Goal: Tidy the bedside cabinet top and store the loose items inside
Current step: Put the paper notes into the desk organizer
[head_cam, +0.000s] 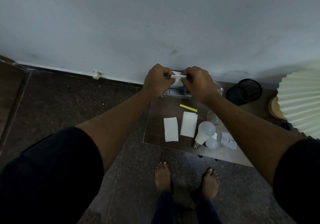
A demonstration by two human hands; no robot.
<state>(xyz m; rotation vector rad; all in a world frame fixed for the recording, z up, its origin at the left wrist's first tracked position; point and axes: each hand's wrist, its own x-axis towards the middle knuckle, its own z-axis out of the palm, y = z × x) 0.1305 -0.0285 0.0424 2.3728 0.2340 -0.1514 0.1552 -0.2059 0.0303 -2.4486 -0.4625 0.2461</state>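
My left hand [156,80] and my right hand [199,83] are raised together above the far edge of the brown cabinet top [155,119], both pinching one white tissue [176,78] between them. Under my hands sits a clear tissue holder [174,93], mostly hidden. On the top lie two flat folded tissues [171,129] [188,124], a yellow strip [188,108], a large white bulb [204,133], a small white bulb [211,143] and a white wrapper [228,140].
A black mesh cup [245,92] stands at the back right of the cabinet, beside a pleated cream lampshade [301,99] on a wooden base. A clear glass item [213,117] shows behind my right forearm. The wall rises straight behind; my bare feet are on the dark floor.
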